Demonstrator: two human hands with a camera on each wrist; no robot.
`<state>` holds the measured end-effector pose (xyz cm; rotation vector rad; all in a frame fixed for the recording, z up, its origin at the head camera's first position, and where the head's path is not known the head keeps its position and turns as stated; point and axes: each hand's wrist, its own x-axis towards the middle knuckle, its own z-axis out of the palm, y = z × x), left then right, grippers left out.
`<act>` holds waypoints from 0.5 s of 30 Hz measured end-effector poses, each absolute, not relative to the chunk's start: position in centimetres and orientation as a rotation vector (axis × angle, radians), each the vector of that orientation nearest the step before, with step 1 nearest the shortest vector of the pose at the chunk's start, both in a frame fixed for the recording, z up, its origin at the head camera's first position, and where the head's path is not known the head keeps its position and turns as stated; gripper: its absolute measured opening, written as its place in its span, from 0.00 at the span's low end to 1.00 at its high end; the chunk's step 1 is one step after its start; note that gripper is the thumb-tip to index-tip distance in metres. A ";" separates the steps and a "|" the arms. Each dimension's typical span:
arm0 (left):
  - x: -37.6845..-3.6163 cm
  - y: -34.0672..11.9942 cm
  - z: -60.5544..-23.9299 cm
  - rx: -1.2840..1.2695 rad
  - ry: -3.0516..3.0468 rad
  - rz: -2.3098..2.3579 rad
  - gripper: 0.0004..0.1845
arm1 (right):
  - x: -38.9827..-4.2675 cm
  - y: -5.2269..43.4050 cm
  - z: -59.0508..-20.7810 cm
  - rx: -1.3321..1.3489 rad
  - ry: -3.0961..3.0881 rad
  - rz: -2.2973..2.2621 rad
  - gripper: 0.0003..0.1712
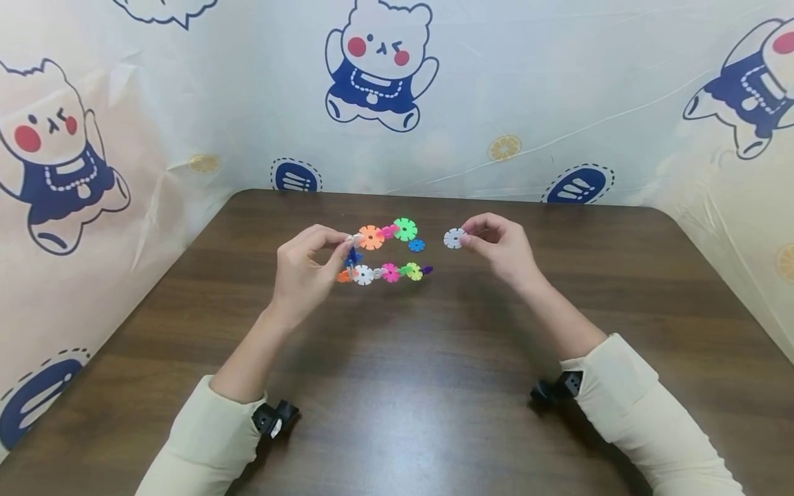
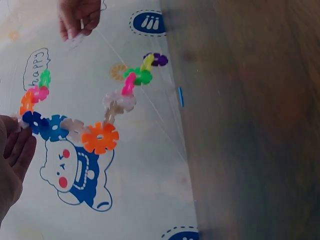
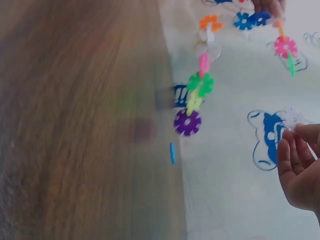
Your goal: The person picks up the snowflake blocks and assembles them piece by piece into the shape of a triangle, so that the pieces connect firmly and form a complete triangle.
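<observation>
My left hand (image 1: 305, 272) pinches a pale piece of a chain of notched plastic flower discs (image 1: 390, 273) and holds it above the table. The chain bends into a U that opens to the right. An orange disc (image 1: 371, 238), a pink one and a green disc (image 1: 405, 229) make up its short arm. Its longer arm ends in a purple disc (image 3: 187, 123). Between thumb and fingers, my right hand (image 1: 505, 249) holds a single white notched disc (image 1: 454, 238), apart from the green end. A loose blue disc (image 1: 416, 245) lies flat on the tabletop.
The brown wooden table (image 1: 397, 386) reaches back to a patterned plastic sheet (image 1: 260, 89) with cartoon bears, which hangs behind and at both sides. Black wrist cameras (image 1: 276, 418) sit at the cuffs of both pale sleeves (image 1: 651, 413).
</observation>
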<state>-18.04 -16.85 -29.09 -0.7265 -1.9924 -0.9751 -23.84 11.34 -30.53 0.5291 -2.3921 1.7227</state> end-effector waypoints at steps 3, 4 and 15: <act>-17.9 -16.5 -29.3 -0.776 -1.995 -0.990 0.06 | -22.9 11.4 -30.2 0.564 -2.318 1.766 0.11; -17.9 -16.3 -29.3 -0.789 -1.995 -0.996 0.06 | -22.7 11.4 -30.1 0.579 -2.294 1.777 0.11; -17.5 -15.4 -29.5 -0.885 -1.969 -1.011 0.07 | -21.2 11.3 -30.2 0.710 -2.145 1.804 0.08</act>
